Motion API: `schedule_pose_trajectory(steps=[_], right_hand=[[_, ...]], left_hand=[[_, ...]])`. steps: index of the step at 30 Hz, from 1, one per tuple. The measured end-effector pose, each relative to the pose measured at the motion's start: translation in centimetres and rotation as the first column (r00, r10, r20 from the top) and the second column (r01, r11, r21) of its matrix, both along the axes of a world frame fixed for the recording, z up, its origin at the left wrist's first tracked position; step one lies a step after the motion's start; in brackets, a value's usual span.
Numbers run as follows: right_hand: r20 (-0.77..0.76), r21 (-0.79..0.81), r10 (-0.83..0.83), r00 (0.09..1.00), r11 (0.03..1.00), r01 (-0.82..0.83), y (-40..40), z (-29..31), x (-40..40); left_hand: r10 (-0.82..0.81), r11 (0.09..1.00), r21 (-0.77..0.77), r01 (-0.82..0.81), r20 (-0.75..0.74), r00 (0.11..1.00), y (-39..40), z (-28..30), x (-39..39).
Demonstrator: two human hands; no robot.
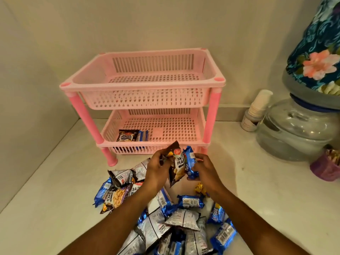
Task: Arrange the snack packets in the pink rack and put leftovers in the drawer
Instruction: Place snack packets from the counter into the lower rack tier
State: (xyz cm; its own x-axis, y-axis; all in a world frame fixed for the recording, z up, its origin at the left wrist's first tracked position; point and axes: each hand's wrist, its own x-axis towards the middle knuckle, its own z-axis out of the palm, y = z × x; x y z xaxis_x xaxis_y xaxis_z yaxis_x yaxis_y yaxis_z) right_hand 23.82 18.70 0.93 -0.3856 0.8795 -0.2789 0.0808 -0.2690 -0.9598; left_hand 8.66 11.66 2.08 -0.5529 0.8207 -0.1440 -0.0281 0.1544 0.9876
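1. I see the pink rack (147, 103) at centre frame on a white counter (55, 190), in a corner of the wall; it has two tiers
2. Top tier (152, 80): I see no packets in it
3. Bottom tier (165, 129): a salted peanuts packet (127, 135) stands at its left front, with a blue biscuit packet (143, 135) just beside it on the right
4. My left hand (156, 170), centre frame, pinches a dark peanuts packet (177, 165), held upright just in front of the rack
5. My right hand (206, 169) has its fingers curled round a blue packet (189, 162), touching the peanuts packet
6. A loose pile of packets (174, 218) lies on the counter below both hands, lower centre
7. Right of frame: a grey water dispenser (294, 129) with floral cover (320, 52), and stacked paper cups (257, 105) beside it
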Motion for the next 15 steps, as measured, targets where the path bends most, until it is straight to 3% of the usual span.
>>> schedule_pose_trajectory(steps=[2,7,9,12,15], right_hand=[[-0.122,-0.040,0.015,0.992,0.999,-0.020,0.1,1.0,0.0],[-0.141,0.040,0.054,0.989,0.998,-0.049,-0.1,2.4,-1.4],[-0.125,0.089,0.046,0.991,0.995,-0.035,0.1,2.8,-2.1],[-0.131,0.099,0.021,0.991,0.995,-0.008,0.7,3.6,-2.9],[-0.081,0.091,-0.031,0.996,0.995,0.039,1.8,4.6,-3.7]], left_hand=[[0.027,0.999,0.033,-0.040,0.317,0.948,0.1,1.0,0.0],[0.043,0.996,0.049,-0.068,0.403,0.914,0.6,3.0,0.7],[0.012,0.997,0.062,-0.035,0.339,0.941,1.2,3.7,1.0],[-0.038,0.992,0.127,0.027,0.084,0.996,2.0,4.4,1.0],[0.055,0.990,0.130,-0.047,-0.056,0.997,2.8,5.3,-0.2]])
